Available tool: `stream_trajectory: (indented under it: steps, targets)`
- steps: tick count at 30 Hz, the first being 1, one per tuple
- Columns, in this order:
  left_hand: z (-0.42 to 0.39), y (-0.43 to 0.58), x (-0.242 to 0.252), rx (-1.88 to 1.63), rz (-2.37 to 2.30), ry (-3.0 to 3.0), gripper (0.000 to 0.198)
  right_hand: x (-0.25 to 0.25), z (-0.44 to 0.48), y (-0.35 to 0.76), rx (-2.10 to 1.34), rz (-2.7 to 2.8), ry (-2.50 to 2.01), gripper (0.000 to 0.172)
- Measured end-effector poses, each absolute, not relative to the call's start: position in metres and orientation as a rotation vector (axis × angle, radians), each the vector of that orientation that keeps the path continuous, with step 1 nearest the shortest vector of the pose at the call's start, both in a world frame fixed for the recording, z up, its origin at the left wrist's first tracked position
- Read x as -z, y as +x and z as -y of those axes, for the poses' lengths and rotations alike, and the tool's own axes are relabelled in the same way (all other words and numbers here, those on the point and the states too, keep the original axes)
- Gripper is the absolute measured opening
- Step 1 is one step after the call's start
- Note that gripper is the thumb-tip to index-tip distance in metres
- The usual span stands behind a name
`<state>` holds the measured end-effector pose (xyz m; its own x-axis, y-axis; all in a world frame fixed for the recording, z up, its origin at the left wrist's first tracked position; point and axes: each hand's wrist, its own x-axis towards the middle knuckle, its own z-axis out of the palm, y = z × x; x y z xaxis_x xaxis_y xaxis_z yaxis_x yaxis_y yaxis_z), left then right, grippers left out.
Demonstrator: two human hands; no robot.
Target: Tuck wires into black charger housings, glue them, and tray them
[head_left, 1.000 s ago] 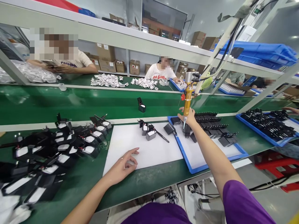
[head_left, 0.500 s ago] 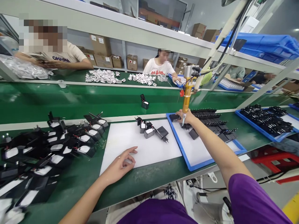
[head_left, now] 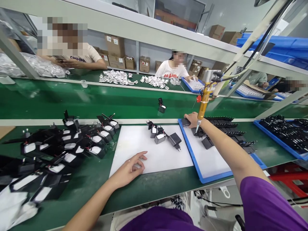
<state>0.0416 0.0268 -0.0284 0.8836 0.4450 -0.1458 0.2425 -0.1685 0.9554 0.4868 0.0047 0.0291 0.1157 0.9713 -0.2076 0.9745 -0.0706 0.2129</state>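
My left hand (head_left: 132, 168) rests over the lower left part of a white board (head_left: 178, 160), fingers apart and holding nothing. At the far left corner of a blue-rimmed tray (head_left: 197, 171), my right hand (head_left: 192, 120) has its fingers on a black adapter (head_left: 185, 122). More black adapters stand in rows in that tray, partly hidden by my right forearm. Two opened adapters (head_left: 159, 137) with white insides and a closed black adapter (head_left: 175, 140) lie on the white board. A yellow dispenser with a nozzle (head_left: 203, 104) hangs in front of my right wrist.
Many opened black adapters (head_left: 69, 146) cover the bench at left, near a white cloth (head_left: 14, 205). One opened adapter (head_left: 162, 106) sits on the green belt (head_left: 115, 106). Another blue tray (head_left: 279, 141) is at right. Across the belt, people sit by white parts (head_left: 116, 77).
The view has shifted, so the scene sits farther right. My right hand remains at the tray corner with the adapter, and my left hand keeps its pose over the board.
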Motion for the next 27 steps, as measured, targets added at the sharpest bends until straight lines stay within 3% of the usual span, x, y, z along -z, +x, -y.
stream_trajectory:
  steps: [8, 12, 21, 27]
  targets:
    - [-0.024, 0.041, 0.029, -0.194, -0.541, 1.799, 0.052, -0.043, -0.006, 0.486, 0.133, -2.05, 2.17, 0.062]
    - [-0.026, 0.039, 0.03, -0.19, -0.528, 1.75, 0.052, -0.049, -0.018, 0.502, 0.201, -2.087, 2.348, 0.05]
    - [-0.04, 0.035, 0.031, -0.208, -0.434, 1.219, 0.049, -0.033, -0.113, 0.508, 0.306, -1.997, 2.494, 0.061]
    - [-0.045, 0.036, 0.026, -0.185, -0.451, 0.963, 0.044, -0.017, -0.147, 0.495, 0.393, -2.007, 2.371, 0.053]
